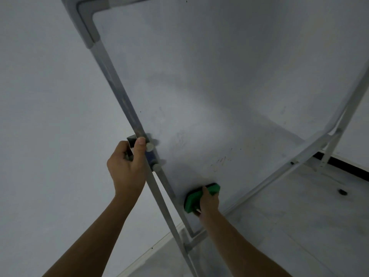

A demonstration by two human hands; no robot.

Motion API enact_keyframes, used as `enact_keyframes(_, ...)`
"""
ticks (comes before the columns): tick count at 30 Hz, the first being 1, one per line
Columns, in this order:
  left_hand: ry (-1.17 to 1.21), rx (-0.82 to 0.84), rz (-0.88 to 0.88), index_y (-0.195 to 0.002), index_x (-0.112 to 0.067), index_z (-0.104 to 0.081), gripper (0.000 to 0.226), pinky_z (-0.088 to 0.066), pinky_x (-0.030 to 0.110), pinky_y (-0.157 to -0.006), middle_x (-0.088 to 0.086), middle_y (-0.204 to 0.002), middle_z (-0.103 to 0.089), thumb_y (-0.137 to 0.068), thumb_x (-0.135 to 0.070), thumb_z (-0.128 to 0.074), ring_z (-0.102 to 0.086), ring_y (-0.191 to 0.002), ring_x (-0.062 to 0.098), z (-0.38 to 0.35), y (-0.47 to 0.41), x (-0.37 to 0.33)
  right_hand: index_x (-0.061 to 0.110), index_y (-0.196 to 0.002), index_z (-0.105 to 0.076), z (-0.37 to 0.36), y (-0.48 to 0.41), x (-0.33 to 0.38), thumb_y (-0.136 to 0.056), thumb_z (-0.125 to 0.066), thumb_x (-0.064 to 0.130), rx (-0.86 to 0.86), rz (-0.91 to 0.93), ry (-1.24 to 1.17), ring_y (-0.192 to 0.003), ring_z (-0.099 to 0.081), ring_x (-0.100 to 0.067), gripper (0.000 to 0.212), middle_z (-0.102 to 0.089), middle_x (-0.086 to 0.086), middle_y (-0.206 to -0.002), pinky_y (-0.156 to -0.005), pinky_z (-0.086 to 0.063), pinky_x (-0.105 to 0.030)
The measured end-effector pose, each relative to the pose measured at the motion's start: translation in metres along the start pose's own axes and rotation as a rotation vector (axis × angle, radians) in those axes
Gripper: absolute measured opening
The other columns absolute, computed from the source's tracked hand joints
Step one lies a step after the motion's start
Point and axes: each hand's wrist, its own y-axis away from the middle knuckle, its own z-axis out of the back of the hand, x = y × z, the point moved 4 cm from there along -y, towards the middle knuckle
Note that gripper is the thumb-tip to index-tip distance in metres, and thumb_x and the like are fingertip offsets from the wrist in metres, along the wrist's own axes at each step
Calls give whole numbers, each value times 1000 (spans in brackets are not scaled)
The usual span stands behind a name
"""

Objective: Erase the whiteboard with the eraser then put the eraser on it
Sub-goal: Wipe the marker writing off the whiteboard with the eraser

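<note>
A large whiteboard (219,86) on a metal stand fills the upper right of the head view. Faint reddish marks (221,161) remain low on its surface. My right hand (208,200) grips a green eraser (194,199) with a black felt side, pressed flat against the board near its lower left corner, just below the marks. My left hand (127,166) is closed around the board's left frame (117,92) at a bracket with round knobs, thumb up along the rail.
A pale wall (50,116) lies left of the board. The stand's legs (179,226) run down between my arms. A grey floor (289,226) is at the lower right, with a black strip (347,166) along the wall base and a small dark object (342,191).
</note>
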Motion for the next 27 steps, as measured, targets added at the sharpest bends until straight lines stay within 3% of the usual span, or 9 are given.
enact_keyframes(3, -2, -12, -6, -62, -24, -46, 39, -30, 11, -47, -3, -55, -41, -84, -56, -46, -40, -49, 4, 1, 0, 0, 34, -151, -20, -18, 18, 32, -96, -56, 29, 65, 261, -22, -122, -50, -29, 66, -45, -5, -142, -102, -44, -54)
enact_keyframes(7, 0, -6, -12, -62, -24, -45, 36, -29, 9, -46, -3, -55, -40, -87, -51, -47, -40, -48, 3, 0, 1, -3, 36, -153, -12, -25, 40, 44, -95, -56, 32, 132, 599, 149, -116, -48, -2, 73, -41, 23, -131, -100, -41, -25)
enact_keyframes(9, 4, -7, -11, -61, -24, -44, 37, -29, 10, -46, -4, -54, -38, -87, -50, -49, -39, -47, 3, -1, 2, -6, 32, -153, -12, -8, 26, 33, -96, -55, 30, 50, 563, 209, -118, -50, -12, 71, -43, 13, -136, -98, -43, -28)
enact_keyframes(13, 2, -6, -6, -62, -24, -44, 37, -30, 10, -46, -4, -54, -39, -86, -52, -47, -39, -48, 3, 0, 4, -6, 23, -145, -32, 16, -13, 16, -97, -53, 28, -2, -119, -1, -116, -51, -40, 52, -48, -17, -136, -92, -48, -57)
enact_keyframes(15, -2, -13, -2, -62, -24, -45, 34, -32, 10, -46, -4, -55, -40, -89, -46, -48, -41, -48, 4, 1, 3, -6, 27, -145, -33, 8, -5, 34, -97, -54, 29, 46, -65, -98, -115, -52, -38, 52, -50, -13, -132, -91, -49, -58)
enact_keyframes(17, -12, -21, 6, -63, -22, -46, 34, -32, 10, -46, -2, -55, -40, -90, -44, -47, -42, -48, 4, 2, 3, -5, 36, -148, -28, -10, 18, 64, -95, -57, 28, 103, 204, -142, -116, -53, -29, 61, -50, -4, -134, -97, -48, -54)
enact_keyframes(22, -14, -19, 25, -62, -23, -44, 40, -30, 11, -46, -4, -54, -39, -84, -56, -45, -40, -48, 4, 1, 5, -7, 38, -151, -16, -21, 42, 75, -94, -58, 29, 138, 675, 83, -117, -49, 2, 72, -38, 25, -132, -91, -44, -17)
enact_keyframes(25, -29, -9, 36, -62, -24, -44, 37, -32, 17, -50, -7, -54, -38, -92, -46, -50, -39, -48, 5, 0, 6, -10, 31, -153, -14, 4, 8, 55, -95, -56, 31, -21, 472, 90, -127, -48, -28, 71, -40, -2, -146, -98, -41, -33)
enact_keyframes(27, -54, 1, 34, -62, -23, -44, 37, -31, 12, -50, -6, -55, -38, -95, -39, -50, -40, -49, 4, 1, 7, -10, 26, -154, -12, 17, -13, 48, -97, -52, 33, -52, 268, 90, -126, -47, -32, 69, -38, -11, -149, -104, -40, -42)
